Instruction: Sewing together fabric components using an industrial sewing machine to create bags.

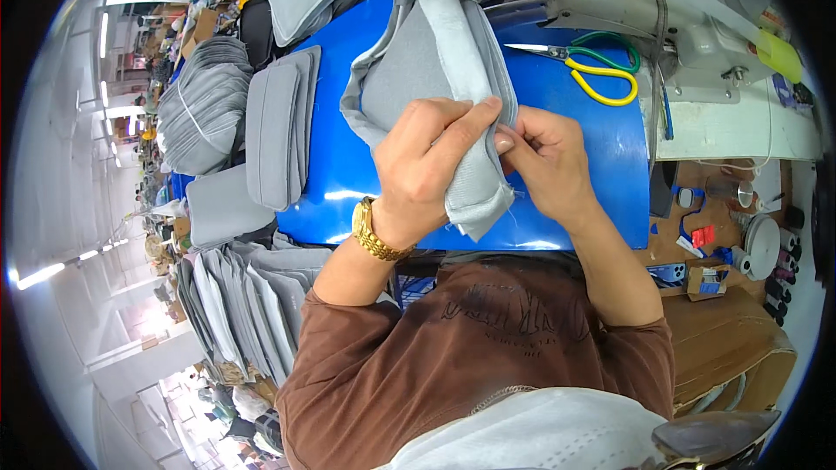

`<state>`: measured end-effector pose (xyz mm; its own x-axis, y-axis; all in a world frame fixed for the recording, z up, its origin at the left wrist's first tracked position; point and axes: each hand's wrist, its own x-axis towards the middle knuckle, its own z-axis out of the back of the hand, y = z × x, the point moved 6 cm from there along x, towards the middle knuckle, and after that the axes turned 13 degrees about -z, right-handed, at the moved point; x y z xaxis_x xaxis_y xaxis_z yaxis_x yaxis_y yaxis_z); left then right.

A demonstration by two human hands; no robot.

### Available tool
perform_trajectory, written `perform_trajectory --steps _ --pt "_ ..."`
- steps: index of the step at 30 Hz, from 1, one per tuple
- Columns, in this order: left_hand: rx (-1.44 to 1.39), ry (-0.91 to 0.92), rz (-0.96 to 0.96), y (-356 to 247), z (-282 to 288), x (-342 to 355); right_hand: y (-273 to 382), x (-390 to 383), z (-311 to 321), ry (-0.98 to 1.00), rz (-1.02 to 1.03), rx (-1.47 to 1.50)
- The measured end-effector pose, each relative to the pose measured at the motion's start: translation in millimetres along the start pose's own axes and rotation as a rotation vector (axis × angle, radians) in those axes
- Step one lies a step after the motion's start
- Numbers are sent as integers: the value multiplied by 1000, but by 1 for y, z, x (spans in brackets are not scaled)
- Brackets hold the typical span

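You sit at a glossy blue counter (592,148) in a crowded sewing workshop, with stacks of grey padded panels piled along its left side. Nearest you, your left hand (431,157), a gold wristwatch (373,233) on its wrist, is closed around a pale grey folded fabric strip with a stitched edge (475,122), thumb laid across its front. Your right hand (544,157) meets it from the other side, fingers pressed together and pinching the same strip at its right edge. The strip hangs just above the counter's near edge and runs up and away toward the grey sewing machine (627,4) at the far side.

You look to be lining up or folding the edge before stitching. The next move likely calls for a firm pinch, so the layers stay even while you feed them forward. Beyond your hands, yellow-and-green-handled scissors (601,70) lie on the counter beside the machine.
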<state>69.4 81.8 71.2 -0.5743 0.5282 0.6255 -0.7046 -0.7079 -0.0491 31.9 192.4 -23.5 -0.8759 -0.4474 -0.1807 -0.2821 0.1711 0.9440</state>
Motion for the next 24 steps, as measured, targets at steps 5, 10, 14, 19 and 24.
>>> perform_trajectory --steps 5,10,14,19,24 --pt "-9 9 10 20 -5 10 6 27 3 4 48 7" --pt "-32 42 17 45 -16 18 9 52 4 -4 127 -13" --pt "-6 33 -11 62 -20 25 19 69 8 -82 197 -124" --pt "-36 -19 17 67 -15 22 11 77 5 -136 127 -148" --pt "-35 -35 -28 58 -13 14 -4 79 -8 -198 277 -254"
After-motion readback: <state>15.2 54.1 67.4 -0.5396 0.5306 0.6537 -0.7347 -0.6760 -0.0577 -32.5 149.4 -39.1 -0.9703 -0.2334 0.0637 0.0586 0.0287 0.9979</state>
